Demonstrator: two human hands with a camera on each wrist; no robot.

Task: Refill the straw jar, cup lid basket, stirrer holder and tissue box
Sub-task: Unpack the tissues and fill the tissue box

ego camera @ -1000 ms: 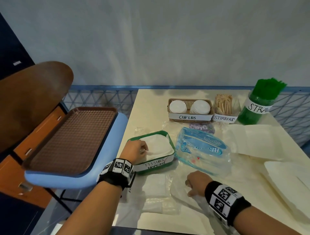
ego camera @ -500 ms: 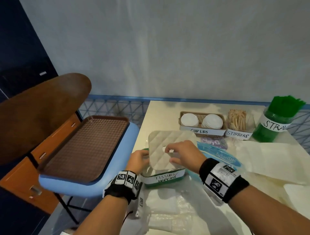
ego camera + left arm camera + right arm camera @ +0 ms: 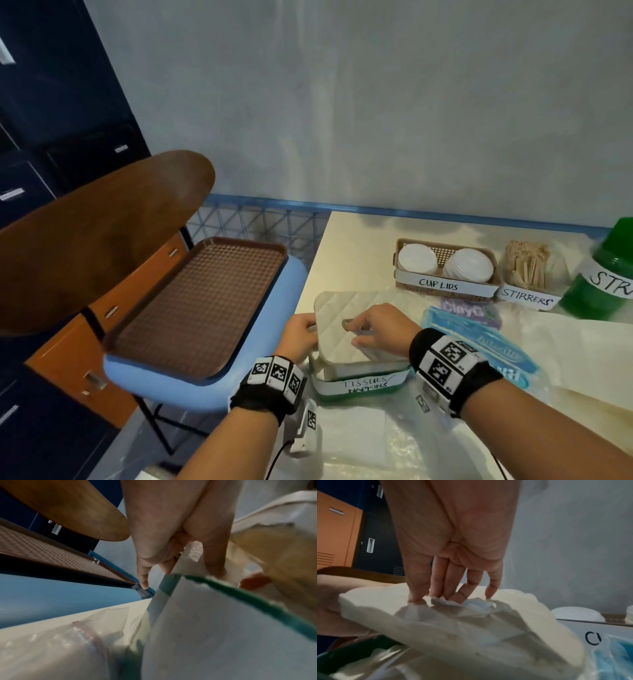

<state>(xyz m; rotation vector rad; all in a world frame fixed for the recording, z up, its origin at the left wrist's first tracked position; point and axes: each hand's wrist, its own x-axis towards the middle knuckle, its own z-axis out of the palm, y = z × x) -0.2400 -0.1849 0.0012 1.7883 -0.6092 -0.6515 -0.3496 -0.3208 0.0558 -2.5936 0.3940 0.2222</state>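
The green tissue box (image 3: 359, 385) labelled TISSUES/NAPKINS stands at the table's near left corner, packed with white tissues. A quilted beige lid (image 3: 337, 315) lies tilted on top of it, raised at the far side. My left hand (image 3: 310, 325) grips the lid's left edge. My right hand (image 3: 354, 330) is at the lid's slot. In the right wrist view its fingertips (image 3: 447, 597) pinch a tuft of white tissue (image 3: 443, 601) poking through the slot. The cup lid basket (image 3: 442, 283), stirrer holder (image 3: 525, 300) and green straw jar (image 3: 606, 274) stand in a row at the back.
A blue tissue pack (image 3: 479, 339) lies just right of the box. Crumpled clear plastic bags (image 3: 359, 442) cover the table's front, and pale paper bags (image 3: 565, 346) lie to the right. A brown tray (image 3: 191, 308) rests on a blue chair seat (image 3: 164, 377) at the left.
A second ago the box stood uncovered, my left hand on the tissues and my right on the table. Both hands now hold the lid, lowered onto the box.
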